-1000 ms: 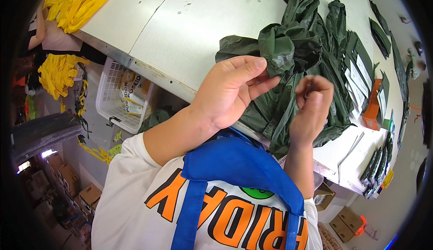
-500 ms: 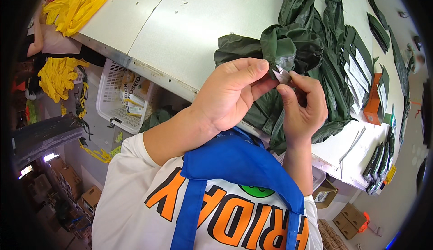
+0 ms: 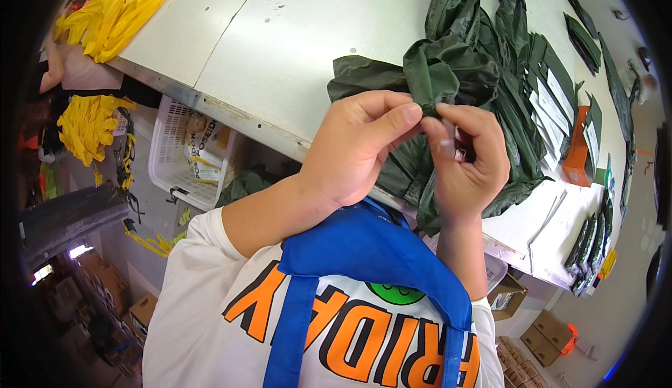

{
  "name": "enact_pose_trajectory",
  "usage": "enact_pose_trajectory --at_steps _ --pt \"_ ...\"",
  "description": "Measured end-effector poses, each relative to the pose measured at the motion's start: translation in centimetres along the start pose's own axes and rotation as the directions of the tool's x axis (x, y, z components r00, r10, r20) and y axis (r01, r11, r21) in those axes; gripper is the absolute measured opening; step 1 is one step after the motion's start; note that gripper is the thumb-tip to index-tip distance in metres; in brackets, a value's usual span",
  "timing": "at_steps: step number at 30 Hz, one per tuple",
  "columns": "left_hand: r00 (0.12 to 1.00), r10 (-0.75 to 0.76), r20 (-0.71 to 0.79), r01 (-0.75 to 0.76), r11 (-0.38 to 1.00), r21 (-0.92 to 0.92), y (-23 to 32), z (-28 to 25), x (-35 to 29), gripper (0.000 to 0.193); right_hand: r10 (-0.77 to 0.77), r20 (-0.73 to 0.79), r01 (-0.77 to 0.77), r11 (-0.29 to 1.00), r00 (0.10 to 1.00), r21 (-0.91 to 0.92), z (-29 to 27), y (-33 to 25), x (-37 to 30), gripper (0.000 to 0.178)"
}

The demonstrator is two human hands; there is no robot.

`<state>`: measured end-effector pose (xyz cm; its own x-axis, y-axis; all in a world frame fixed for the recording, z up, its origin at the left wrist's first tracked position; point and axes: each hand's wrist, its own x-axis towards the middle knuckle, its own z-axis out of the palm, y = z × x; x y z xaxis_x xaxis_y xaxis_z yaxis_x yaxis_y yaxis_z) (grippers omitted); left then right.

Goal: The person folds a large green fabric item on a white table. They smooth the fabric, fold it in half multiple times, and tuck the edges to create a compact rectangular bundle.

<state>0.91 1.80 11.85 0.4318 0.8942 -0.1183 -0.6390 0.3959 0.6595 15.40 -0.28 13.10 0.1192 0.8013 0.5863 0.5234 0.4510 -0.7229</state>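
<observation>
A bunched piece of dark green, slightly shiny fabric (image 3: 432, 73) lies at the table's near edge in front of me. My left hand (image 3: 357, 139) pinches its near edge between thumb and fingers. Right beside it, the thumb and forefinger of my right hand (image 3: 470, 153) pinch the same edge, the fingertips of both hands almost touching. Small metal thread snips (image 3: 459, 146) sit in the curled fingers of my right hand, mostly hidden there. What exactly lies between the fingertips is too small to tell.
More green fabric (image 3: 514, 59) is heaped along the white table (image 3: 301, 24). On its right are white-and-green pieces (image 3: 549, 118) and an orange box (image 3: 577, 153). Yellow fabric (image 3: 133, 10) lies far left. A white basket (image 3: 164, 143) is below the edge; a person (image 3: 80, 69) is at far left.
The snips' blades, at the fabric between my hands before, have gone back into my right palm. My right thumb and forefinger have come in to pinch the fabric edge beside my left fingers.
</observation>
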Motion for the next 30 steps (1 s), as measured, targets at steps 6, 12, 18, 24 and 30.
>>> enact_pose_trajectory --at_steps 6,12,18,24,30 --pt "0.999 0.042 -0.005 -0.042 0.999 0.030 -0.6 0.1 0.1 0.018 0.149 0.016 -0.150 0.982 0.989 0.112 -0.1 -0.4 0.1 0.010" --pt "1.000 -0.026 -0.010 0.024 0.992 -0.126 -0.1 0.5 0.1 0.017 0.426 0.097 -0.386 0.673 0.900 0.630 -0.1 -0.4 -0.2 0.020" --pt "0.999 -0.039 0.009 0.040 0.979 -0.199 0.1 0.6 0.2 0.018 0.304 0.038 -0.303 0.916 0.952 0.265 -2.0 1.7 -2.7 0.026" --pt "0.996 -0.073 0.043 0.079 0.984 -0.162 -0.1 0.5 0.3 0.017 0.186 0.007 -0.186 0.981 0.982 0.051 -1.4 1.1 -2.0 0.034" --pt "0.996 -0.056 0.070 0.063 0.992 -0.112 -0.3 0.1 0.4 0.026 0.305 -0.072 -0.221 0.815 0.950 0.536 -1.8 2.3 -2.7 0.026"
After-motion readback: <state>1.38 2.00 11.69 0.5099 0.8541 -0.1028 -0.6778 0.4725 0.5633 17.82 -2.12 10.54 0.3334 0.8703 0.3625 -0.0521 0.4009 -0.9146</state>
